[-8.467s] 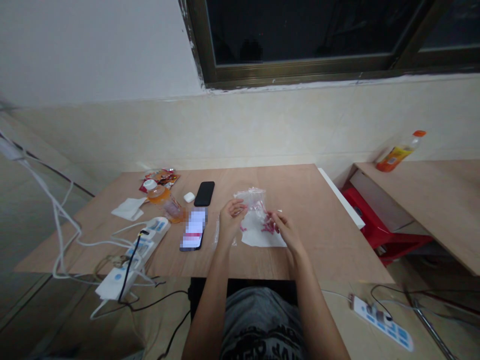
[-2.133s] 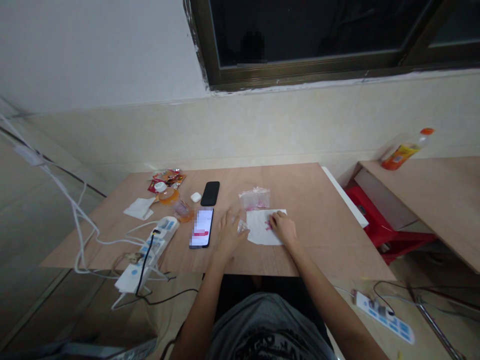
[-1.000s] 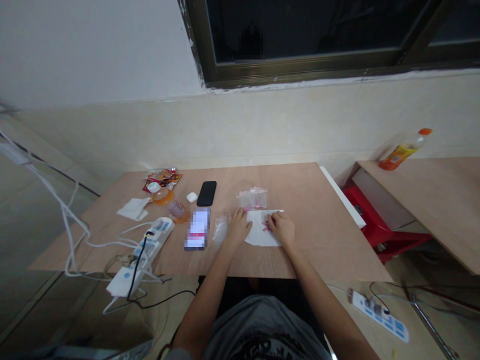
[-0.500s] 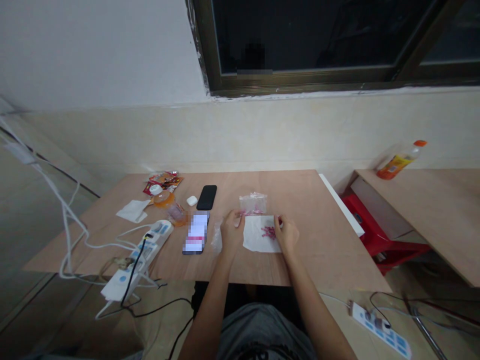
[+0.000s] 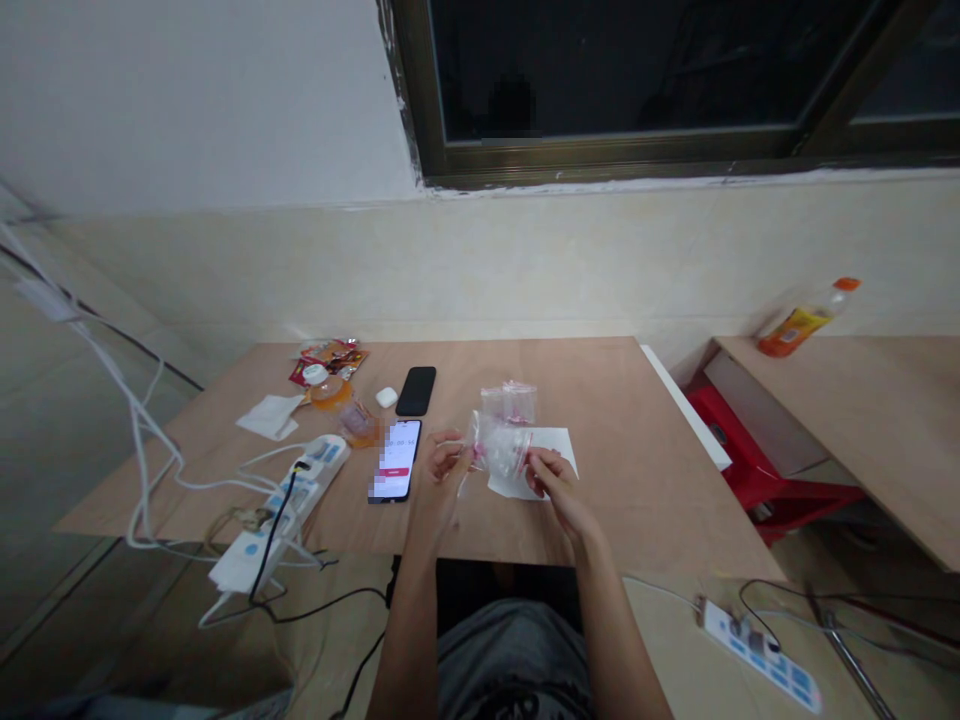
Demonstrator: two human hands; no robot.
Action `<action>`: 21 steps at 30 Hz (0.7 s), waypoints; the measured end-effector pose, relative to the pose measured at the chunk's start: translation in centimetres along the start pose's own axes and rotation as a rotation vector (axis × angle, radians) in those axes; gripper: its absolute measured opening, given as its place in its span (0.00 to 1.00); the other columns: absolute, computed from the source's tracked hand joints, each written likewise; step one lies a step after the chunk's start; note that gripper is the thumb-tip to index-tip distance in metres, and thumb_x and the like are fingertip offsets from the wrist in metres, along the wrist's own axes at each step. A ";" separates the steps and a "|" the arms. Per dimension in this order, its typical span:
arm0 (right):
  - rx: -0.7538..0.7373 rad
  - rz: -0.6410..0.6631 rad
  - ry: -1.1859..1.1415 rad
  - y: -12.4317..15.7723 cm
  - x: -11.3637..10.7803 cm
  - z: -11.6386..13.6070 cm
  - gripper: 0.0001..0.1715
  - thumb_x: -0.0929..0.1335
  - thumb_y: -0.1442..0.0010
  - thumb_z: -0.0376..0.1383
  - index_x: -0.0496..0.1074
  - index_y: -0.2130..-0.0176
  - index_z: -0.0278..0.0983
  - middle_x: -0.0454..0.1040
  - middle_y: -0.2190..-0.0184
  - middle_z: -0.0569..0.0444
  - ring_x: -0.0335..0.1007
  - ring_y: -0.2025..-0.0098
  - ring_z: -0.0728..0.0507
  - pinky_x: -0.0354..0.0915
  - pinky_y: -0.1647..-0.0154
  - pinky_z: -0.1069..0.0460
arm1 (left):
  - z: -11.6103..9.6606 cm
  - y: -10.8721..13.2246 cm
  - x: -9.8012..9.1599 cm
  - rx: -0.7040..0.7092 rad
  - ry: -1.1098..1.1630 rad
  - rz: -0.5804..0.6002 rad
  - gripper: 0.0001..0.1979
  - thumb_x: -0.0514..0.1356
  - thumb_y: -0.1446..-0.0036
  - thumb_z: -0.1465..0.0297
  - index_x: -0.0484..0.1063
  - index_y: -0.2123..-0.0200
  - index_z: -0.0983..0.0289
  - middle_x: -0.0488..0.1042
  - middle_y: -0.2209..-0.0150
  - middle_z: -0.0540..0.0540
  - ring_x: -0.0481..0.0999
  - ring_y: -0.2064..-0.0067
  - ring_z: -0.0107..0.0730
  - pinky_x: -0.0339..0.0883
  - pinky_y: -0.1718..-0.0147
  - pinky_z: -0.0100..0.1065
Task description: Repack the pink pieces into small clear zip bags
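Observation:
Both my hands hold a small clear zip bag point(image 5: 498, 447) just above the wooden table point(image 5: 622, 450). My left hand point(image 5: 444, 461) pinches its left edge, and my right hand point(image 5: 550, 476) pinches its right edge by the red zip strip. Under the bag lies a white sheet of paper point(image 5: 553, 446). Behind it rests a second clear bag point(image 5: 509, 400) with small pink pieces inside.
Left of my hands lie a lit phone point(image 5: 395, 459), a dark phone point(image 5: 416, 389), a white earbud case point(image 5: 386, 396), a power strip point(image 5: 281, 497) with cables, a tissue point(image 5: 268, 414) and snack wrappers point(image 5: 330, 356). An orange bottle point(image 5: 802, 318) stands on the right-hand table.
My hands were on the paper with pink pieces; now they have lifted a clear zip bag between them above the sheet.

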State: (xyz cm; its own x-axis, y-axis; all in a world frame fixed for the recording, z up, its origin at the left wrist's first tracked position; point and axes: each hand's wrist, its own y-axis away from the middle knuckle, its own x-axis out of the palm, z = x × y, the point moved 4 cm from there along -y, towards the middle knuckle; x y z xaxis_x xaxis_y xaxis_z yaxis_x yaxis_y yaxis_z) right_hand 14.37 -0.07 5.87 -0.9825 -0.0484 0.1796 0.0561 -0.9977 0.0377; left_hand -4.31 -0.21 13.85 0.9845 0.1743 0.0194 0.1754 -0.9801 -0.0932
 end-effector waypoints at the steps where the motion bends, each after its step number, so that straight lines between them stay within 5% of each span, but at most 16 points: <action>1: -0.002 0.012 0.006 0.0 0.2 0.1 0.24 0.68 0.47 0.55 0.70 0.71 0.37 0.61 0.81 0.60 0.54 0.79 0.51 0.50 0.79 0.55 | 0.2 0.0 0.0 -0.017 0.004 0.009 0.18 0.65 0.53 0.61 0.66 0.63 0.63 0.75 0.72 0.49 0.76 0.73 0.28 0.71 0.71 0.29; 6: -0.024 0.020 0.036 0.0 0.3 0.5 0.25 0.69 0.47 0.54 0.65 0.78 0.37 0.58 0.82 0.60 0.52 0.79 0.51 0.49 0.79 0.55 | 1.1 -0.1 -0.1 -0.033 -0.090 0.008 0.15 0.63 0.51 0.62 0.66 0.62 0.63 0.75 0.69 0.51 0.76 0.68 0.30 0.69 0.67 0.30; 11: -0.088 -0.055 0.139 0.0 -0.5 1.0 0.22 0.70 0.48 0.52 0.70 0.76 0.37 0.66 0.79 0.57 0.57 0.77 0.50 0.54 0.76 0.55 | 0.6 0.2 0.0 0.150 -0.461 -0.104 0.11 0.61 0.49 0.65 0.69 0.61 0.61 0.74 0.59 0.54 0.74 0.59 0.34 0.67 0.57 0.37; 18: -0.165 -0.081 0.233 0.3 -0.1 2.0 0.19 0.71 0.50 0.50 0.73 0.77 0.37 0.70 0.79 0.55 0.61 0.75 0.48 0.57 0.73 0.53 | 0.4 2.0 4.2 0.104 -0.465 0.274 0.06 0.59 0.45 0.65 0.72 0.69 0.61 0.76 0.68 0.50 0.74 0.68 0.30 0.66 0.67 0.31; 21: -0.188 -0.087 0.258 0.5 0.0 2.4 0.18 0.71 0.49 0.49 0.74 0.76 0.37 0.72 0.78 0.55 0.62 0.74 0.48 0.57 0.72 0.53 | 0.3 2.4 5.0 0.107 -0.449 0.302 0.06 0.59 0.45 0.65 0.73 0.68 0.61 0.77 0.68 0.50 0.75 0.68 0.29 0.66 0.67 0.30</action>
State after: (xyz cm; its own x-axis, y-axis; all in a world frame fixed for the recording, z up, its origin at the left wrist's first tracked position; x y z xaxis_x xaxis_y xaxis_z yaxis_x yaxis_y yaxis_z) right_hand 14.81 -0.41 8.20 -0.9961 0.0515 -0.0722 -0.0407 -0.9887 -0.1446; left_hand 1.03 -1.65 13.45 0.8912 -0.0671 -0.4486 -0.1393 -0.9817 -0.1299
